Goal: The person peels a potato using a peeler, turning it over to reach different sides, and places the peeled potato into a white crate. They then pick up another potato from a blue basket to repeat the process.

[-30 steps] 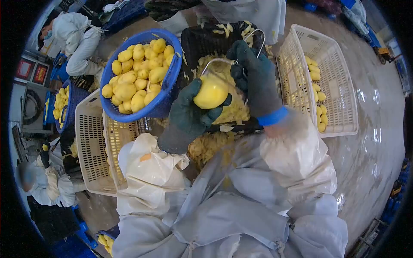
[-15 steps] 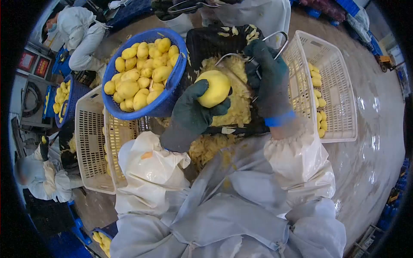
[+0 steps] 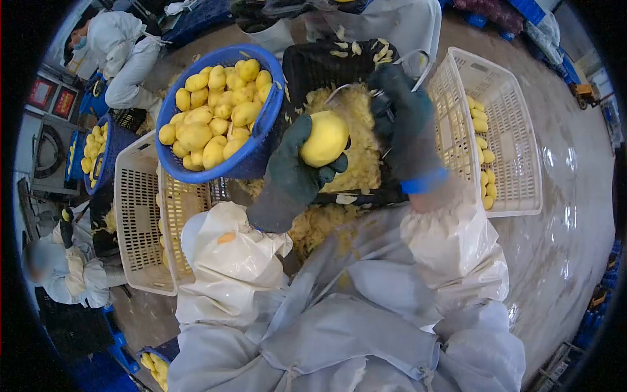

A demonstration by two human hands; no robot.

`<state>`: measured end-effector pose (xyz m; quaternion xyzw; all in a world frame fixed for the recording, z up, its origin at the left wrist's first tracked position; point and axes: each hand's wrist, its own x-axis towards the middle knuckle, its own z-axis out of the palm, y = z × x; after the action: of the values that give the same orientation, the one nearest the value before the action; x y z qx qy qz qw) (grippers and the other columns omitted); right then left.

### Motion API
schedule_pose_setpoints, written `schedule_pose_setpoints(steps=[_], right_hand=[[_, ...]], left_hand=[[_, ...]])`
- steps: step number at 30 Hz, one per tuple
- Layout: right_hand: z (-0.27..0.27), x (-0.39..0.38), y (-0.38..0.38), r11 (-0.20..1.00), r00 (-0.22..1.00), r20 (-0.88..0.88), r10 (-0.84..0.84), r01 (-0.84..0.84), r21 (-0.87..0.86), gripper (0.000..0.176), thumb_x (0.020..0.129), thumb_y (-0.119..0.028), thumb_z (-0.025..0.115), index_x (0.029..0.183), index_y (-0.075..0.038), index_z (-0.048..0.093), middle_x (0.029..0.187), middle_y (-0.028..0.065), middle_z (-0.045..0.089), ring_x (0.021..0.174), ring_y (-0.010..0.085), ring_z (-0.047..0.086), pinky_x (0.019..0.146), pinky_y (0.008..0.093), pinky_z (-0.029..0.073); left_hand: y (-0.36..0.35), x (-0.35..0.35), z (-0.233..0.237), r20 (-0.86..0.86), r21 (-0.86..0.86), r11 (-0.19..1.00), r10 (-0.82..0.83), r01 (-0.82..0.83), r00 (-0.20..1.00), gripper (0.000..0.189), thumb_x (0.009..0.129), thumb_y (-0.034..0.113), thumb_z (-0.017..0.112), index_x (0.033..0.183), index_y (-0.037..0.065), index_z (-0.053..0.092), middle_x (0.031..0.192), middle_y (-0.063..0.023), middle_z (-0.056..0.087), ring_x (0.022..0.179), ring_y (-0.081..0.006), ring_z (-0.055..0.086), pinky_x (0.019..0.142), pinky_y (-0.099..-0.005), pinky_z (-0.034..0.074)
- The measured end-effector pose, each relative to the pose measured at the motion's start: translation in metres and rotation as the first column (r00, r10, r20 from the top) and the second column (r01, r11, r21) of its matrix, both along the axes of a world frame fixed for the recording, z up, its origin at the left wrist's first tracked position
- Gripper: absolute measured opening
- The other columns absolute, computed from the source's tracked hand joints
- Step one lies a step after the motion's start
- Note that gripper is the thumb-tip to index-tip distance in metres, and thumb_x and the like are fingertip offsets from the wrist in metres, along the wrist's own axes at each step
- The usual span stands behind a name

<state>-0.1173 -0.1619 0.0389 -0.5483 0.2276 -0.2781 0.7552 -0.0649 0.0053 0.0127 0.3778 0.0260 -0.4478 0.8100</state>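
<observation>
Gloved in dark green, my left hand [image 3: 292, 168] is closed around a pale yellow peeled potato [image 3: 324, 138]. My right hand [image 3: 403, 114], gloved alike with a blue band at the wrist, grips a peeler with a bent metal wire frame [image 3: 428, 66]. The wire loops out on both sides of that fist; the blade is not clearly visible. A small gap separates the fist from the potato. Both hands are above a black crate [image 3: 310, 62] heaped with wet yellow peelings [image 3: 361, 166].
A blue basket [image 3: 277, 98] full of yellow potatoes stands at the left. White slatted crates [image 3: 137, 215] flank me; the right-hand white crate [image 3: 516, 124] has several potatoes inside. Co-workers in pale coveralls [image 3: 117, 42] work at the left, and another person's gloved hands show at the top.
My left hand has tilted more upright, turning the potato and shifting it slightly. My right hand and the peeler have moved a little. The person at the top has moved their hands.
</observation>
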Motion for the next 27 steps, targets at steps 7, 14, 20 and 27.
schedule_pose_setpoints(steps=[7,14,20,27], right_hand=[[-0.027,0.012,-0.026,0.970,0.996,0.074,-0.047,0.028,0.242,0.018,0.089,-0.022,0.063,0.091,-0.004,0.067,0.065,-0.0005,0.056,0.051,0.0071,0.048,0.046,0.0235,0.037],[-0.022,0.009,-0.011,0.999,0.999,-0.033,0.002,-0.001,0.046,0.027,0.090,-0.034,0.060,0.085,-0.007,0.065,0.060,-0.0039,0.049,0.048,0.0035,0.040,0.044,0.0201,0.028],[0.012,-0.010,0.010,0.985,0.985,-0.058,0.163,-0.159,0.064,0.025,0.089,-0.029,0.063,0.081,-0.006,0.063,0.061,-0.0018,0.054,0.048,0.0049,0.044,0.043,0.0210,0.031],[0.018,-0.010,0.009,0.983,0.994,-0.049,0.102,-0.108,-0.148,0.024,0.088,-0.033,0.062,0.088,-0.009,0.064,0.061,-0.0047,0.048,0.047,0.0038,0.039,0.042,0.0192,0.027]], left_hand=[[0.008,0.006,0.005,-0.226,-0.237,0.958,-0.217,0.163,0.950,0.052,0.091,0.051,0.051,0.109,0.003,0.057,0.092,-0.0186,0.064,0.050,-0.0213,0.060,0.035,-0.0221,0.046],[0.009,0.002,-0.003,-0.269,-0.333,0.918,-0.310,0.215,0.912,0.063,0.091,0.053,0.046,0.118,-0.003,0.052,0.085,-0.0158,0.063,0.040,-0.0165,0.049,0.030,-0.0209,0.036],[0.008,0.005,-0.008,0.080,0.085,0.986,-0.151,0.144,0.985,0.068,0.091,0.055,0.044,0.127,-0.004,0.046,0.090,-0.0178,0.063,0.045,-0.0169,0.052,0.036,-0.0243,0.043],[0.003,-0.006,0.003,0.112,0.035,0.999,-0.032,0.028,0.993,0.048,0.093,0.052,0.047,0.105,0.007,0.058,0.078,-0.0134,0.065,0.044,-0.0166,0.057,0.032,-0.0225,0.041]])
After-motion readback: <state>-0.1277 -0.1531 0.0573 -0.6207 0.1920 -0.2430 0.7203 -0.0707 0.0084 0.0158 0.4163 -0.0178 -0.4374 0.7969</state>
